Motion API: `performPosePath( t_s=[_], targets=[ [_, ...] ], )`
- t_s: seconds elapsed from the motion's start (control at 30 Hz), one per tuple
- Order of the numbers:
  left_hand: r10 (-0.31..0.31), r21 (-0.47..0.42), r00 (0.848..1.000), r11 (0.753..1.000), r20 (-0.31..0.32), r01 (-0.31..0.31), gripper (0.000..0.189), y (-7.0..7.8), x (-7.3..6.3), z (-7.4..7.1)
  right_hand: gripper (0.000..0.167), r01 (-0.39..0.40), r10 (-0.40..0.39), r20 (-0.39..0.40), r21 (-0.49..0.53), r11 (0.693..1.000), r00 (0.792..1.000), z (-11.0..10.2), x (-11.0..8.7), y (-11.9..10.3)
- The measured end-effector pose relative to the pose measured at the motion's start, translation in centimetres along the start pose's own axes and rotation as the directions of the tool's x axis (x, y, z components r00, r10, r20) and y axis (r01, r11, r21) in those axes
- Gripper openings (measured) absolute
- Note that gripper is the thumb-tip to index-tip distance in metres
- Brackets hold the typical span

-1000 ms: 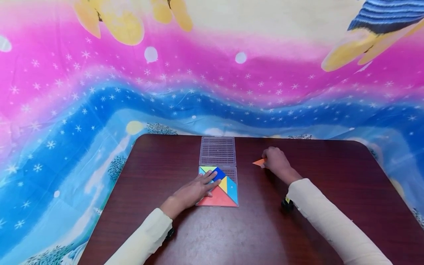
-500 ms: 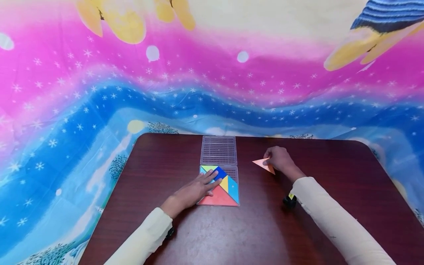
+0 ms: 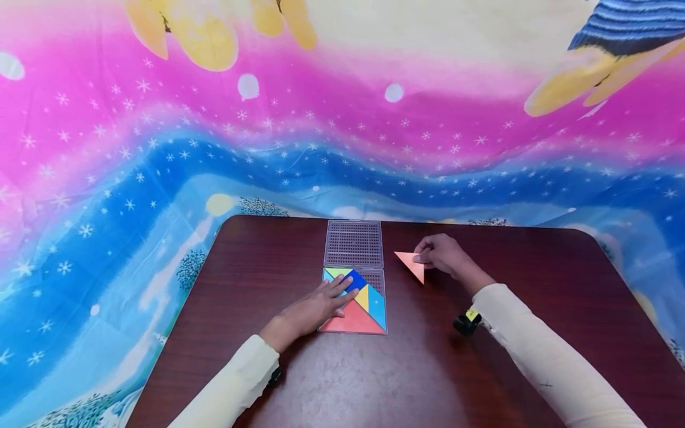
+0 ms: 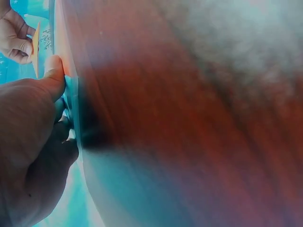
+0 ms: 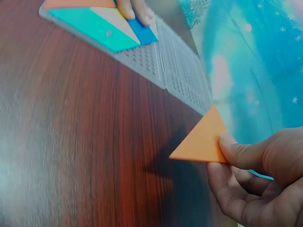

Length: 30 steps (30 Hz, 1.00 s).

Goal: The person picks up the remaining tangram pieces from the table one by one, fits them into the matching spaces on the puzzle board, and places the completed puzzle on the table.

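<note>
My right hand (image 3: 446, 255) pinches an orange tangram triangle (image 5: 200, 139) between thumb and fingers, held over the table right of a clear plastic case. Flat tangram pieces fill most of the case's near half: a large red triangle (image 3: 354, 321), a blue square (image 3: 355, 282), a yellow triangle (image 3: 363, 298), a light-blue piece (image 3: 377, 308) and a lime-green piece (image 3: 334, 273). At its upper right corner the gridded case floor (image 3: 374, 278) shows bare. My left hand (image 3: 313, 309) rests with fingers extended on these pieces, hiding the left part of the layout.
The case's gridded other half (image 3: 353, 244) lies unfolded behind, up to the table's far edge. Under everything is a dark reddish-brown table (image 3: 257, 255). A printed cloth (image 3: 342, 119) with snowflakes hangs just beyond it.
The right hand has lifted and turned the orange triangle so its face shows, then moved it left toward the case. The left hand has stayed in place.
</note>
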<state>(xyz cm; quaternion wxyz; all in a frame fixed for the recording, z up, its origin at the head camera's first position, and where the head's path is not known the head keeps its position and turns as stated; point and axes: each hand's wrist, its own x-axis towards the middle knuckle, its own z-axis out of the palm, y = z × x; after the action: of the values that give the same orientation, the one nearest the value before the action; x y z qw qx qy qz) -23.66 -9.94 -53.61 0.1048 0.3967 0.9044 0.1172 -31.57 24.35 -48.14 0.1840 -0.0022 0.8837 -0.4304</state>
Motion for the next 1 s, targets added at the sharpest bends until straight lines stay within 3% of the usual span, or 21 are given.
performPosePath(
  t_s=[0.33,0.8,1.0],
  targets=[
    [-0.004,0.013,1.0,1.0,-0.001,0.004,0.06,0.1,0.0,-0.2,0.022,0.004,-0.004,0.001,0.161,0.987,1.0,1.6,0.6,-1.4],
    [-0.006,0.011,1.0,1.0,-0.001,0.006,0.061,0.0,0.1,0.1,0.021,-0.036,0.036,0.004,0.136,0.99,0.999,2.9,1.0,-3.1],
    [-0.034,-0.015,0.999,0.999,0.015,0.034,0.061,0.0,0.2,0.0,0.023,-0.05,0.05,0.005,0.155,0.987,0.999,3.5,1.3,-3.4]
  ],
)
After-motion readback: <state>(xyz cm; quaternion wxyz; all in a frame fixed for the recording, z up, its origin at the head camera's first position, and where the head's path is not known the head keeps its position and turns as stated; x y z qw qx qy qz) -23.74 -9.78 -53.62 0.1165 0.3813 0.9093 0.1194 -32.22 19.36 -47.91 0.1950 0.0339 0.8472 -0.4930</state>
